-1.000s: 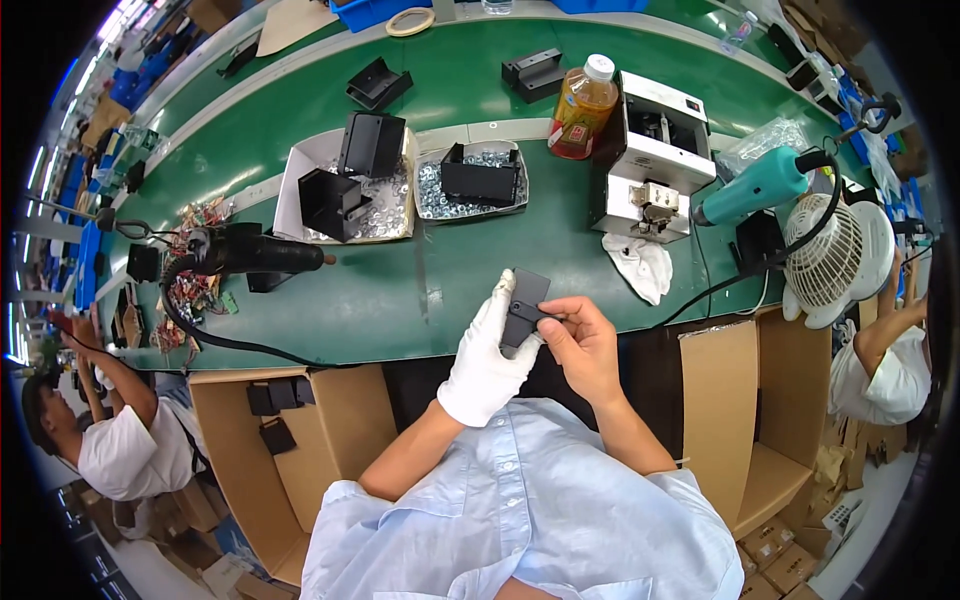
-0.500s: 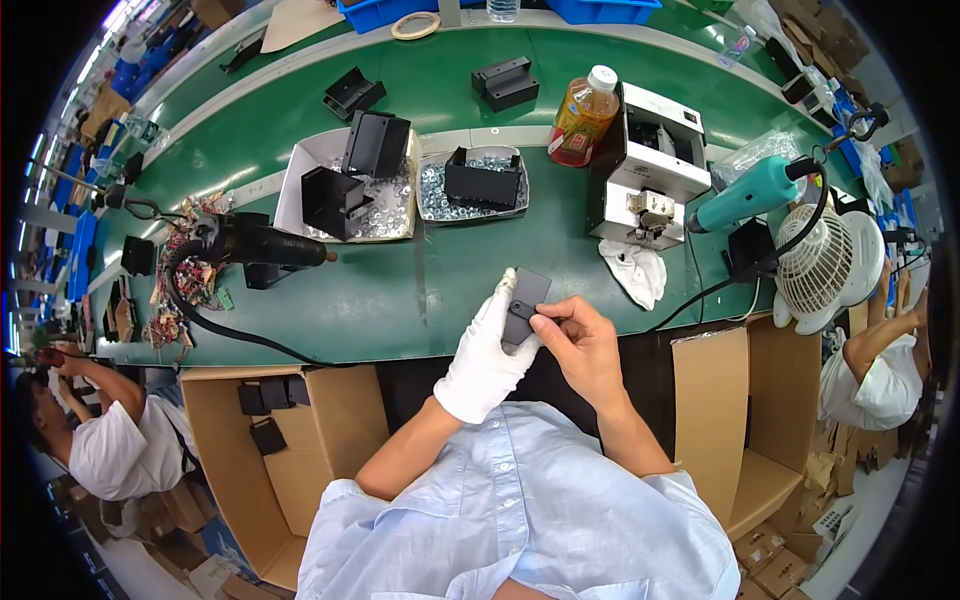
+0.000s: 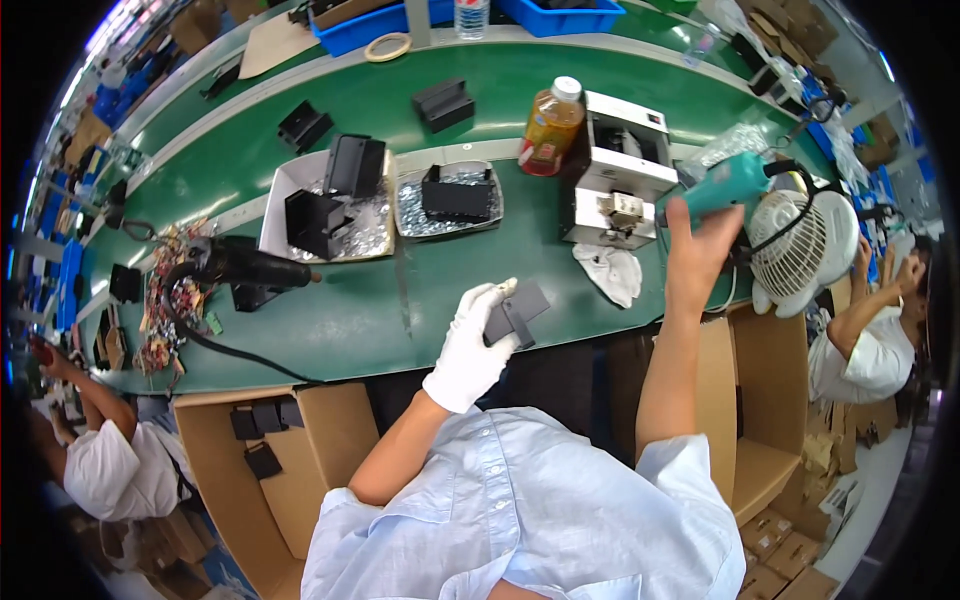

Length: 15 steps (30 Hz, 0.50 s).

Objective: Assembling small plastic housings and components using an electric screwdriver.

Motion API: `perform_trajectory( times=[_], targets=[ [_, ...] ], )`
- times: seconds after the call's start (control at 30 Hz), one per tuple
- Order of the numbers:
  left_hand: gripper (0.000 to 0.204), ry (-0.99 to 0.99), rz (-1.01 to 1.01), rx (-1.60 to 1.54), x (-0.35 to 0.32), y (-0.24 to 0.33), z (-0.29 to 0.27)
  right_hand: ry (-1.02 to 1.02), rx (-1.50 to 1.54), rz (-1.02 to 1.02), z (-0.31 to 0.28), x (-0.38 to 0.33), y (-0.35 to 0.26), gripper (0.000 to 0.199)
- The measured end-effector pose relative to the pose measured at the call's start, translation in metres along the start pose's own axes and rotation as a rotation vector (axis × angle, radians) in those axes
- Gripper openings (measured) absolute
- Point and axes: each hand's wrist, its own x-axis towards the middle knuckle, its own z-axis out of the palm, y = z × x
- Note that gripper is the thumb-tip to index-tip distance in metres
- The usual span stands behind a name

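My left hand (image 3: 470,350), in a white glove, is closed around a dark grey flat part (image 3: 530,300) in front of my chest. A small dark bar-shaped piece (image 3: 518,325) lies across that part. At the right, my bare right hand (image 3: 697,250) is raised to a teal electric screwdriver (image 3: 728,183), thumb and fingers closing on its body. Motion blurs the fingers a little. The screwdriver lies slanted beside a white-and-black machine (image 3: 622,175), its black cable curving away on the right.
Two white boxes of small hardware (image 3: 378,243) (image 3: 450,228) hold black housings. A drink bottle (image 3: 552,127), white cloth (image 3: 609,273) and white fan (image 3: 793,243) stand or lie rightward. A black screwdriver (image 3: 255,265) hangs left. Cardboard boxes (image 3: 345,430) (image 3: 770,470) flank me; people work at both sides.
My right hand has left the grey part and swung right to the electric screwdriver. My left hand keeps the part, now turned somewhat. The whole view has shifted slightly.
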Motion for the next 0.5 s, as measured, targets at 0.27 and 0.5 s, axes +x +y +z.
perform_trajectory(
  times=[0.27,0.5],
  targets=[
    [0.066,0.081,-0.096,-0.142,0.0,-0.005,0.012,-0.097,0.264,0.114,-0.01,0.011,0.009,0.029],
    [0.065,0.134,-0.161,-0.232,0.006,-0.012,0.024,-0.02,0.429,0.006,0.027,0.006,-0.006,0.02]
  ],
)
